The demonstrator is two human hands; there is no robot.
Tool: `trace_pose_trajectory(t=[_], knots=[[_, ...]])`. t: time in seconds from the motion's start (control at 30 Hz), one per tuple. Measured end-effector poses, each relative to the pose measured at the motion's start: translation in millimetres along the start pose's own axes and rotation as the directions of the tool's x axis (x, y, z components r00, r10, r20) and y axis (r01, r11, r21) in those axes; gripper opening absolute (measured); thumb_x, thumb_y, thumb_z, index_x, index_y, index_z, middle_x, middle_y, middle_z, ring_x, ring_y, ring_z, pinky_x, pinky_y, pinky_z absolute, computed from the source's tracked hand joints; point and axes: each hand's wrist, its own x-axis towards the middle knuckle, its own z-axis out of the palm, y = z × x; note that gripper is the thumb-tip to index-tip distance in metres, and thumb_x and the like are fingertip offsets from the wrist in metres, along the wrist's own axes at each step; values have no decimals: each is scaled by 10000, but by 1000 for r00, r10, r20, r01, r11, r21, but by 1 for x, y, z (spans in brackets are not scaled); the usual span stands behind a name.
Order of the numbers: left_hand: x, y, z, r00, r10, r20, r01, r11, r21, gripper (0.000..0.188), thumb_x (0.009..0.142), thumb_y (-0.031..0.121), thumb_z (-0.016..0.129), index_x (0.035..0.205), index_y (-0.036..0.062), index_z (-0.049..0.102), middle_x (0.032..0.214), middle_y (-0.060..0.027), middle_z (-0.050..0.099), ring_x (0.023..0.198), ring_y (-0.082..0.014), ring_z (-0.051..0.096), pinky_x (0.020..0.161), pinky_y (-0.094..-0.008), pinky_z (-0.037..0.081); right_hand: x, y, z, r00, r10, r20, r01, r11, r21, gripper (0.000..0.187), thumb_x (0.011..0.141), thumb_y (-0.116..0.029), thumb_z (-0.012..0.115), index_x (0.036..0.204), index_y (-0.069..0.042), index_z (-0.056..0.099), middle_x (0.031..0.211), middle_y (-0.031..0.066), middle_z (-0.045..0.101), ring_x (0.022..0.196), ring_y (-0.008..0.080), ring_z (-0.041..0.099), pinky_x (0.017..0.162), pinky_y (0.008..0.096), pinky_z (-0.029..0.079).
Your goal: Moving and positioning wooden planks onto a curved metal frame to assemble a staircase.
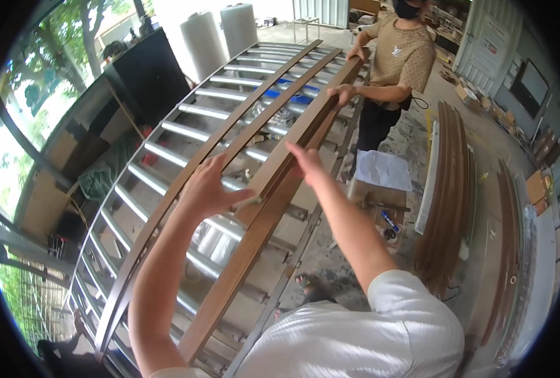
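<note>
A long brown wood-toned profile bar [311, 123] slants away from me above the roller table [160, 132]. My left hand [210, 189] is open beside the near end of the bar, its fingers spread and thumb pointing at it. On the other side, my right hand [306, 162] has its fingers stretched out against or just over the bar's edge; whether it touches cannot be told. A co-worker's hands [343, 94] grip the far part of the bar. Under it, another wide brown bar [239, 268] lies along the rollers.
Two thin brown strips [229, 120] run lengthwise over the rollers to the left. A paper sheet [385, 170] and a blue marker [390, 220] lie on a small stand at right. Stacked brown profiles [446, 208] rest on the floor beyond; the co-worker [396, 57] stands beside the table.
</note>
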Motion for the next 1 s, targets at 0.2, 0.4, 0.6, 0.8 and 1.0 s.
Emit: trace_pose_trajectory(t=[0.2, 0.4, 0.6, 0.8, 1.0], knots=[[102, 40, 132, 947, -239, 213, 272, 952, -143, 1036, 697, 594, 960, 1378, -89, 582, 1247, -281, 731, 1175, -389, 719, 1003, -453, 559, -24, 19, -11, 996, -78, 53, 73, 994, 81, 568, 924, -467, 826, 1258, -22, 715, 1122, 67, 765, 958, 203, 750, 851, 354, 608], [57, 58, 127, 923, -223, 314, 331, 875, -352, 749, 776, 429, 934, 1280, -50, 654, 1098, -197, 753, 1041, -288, 737, 919, -404, 565, 42, 19, -72, 950, -109, 292, -184, 559, 808, 481, 1052, -465, 718, 1361, -103, 649, 1166, 24, 766, 938, 158, 749, 846, 325, 624], [-28, 39, 99, 909, -288, 302, 408, 759, -506, 568, 776, 236, 942, 1216, -24, 694, 1034, -88, 743, 973, -161, 694, 871, -335, 555, 96, -3, -89, 972, -154, 179, -50, 607, 793, 416, 1050, -364, 733, 1321, -54, 671, 1170, 95, 773, 985, 230, 762, 888, 393, 637], [-161, -5, 55, 893, -439, 101, 446, 827, -344, 633, 654, 187, 959, 1180, -20, 673, 957, -79, 668, 889, -173, 627, 857, -348, 537, 68, -6, -110, 976, -172, 134, 54, 787, 615, 291, 1057, -306, 720, 1171, -40, 692, 998, 114, 774, 832, 220, 746, 737, 343, 618], [-303, -19, 79, 842, -540, -15, 517, 814, -262, 592, 634, 152, 931, 1119, -33, 646, 958, -149, 646, 870, -301, 648, 821, -383, 545, 34, -11, -121, 990, -129, 56, 100, 928, 358, 410, 1021, -436, 741, 1101, -36, 701, 913, 86, 746, 762, 201, 725, 681, 318, 597]])
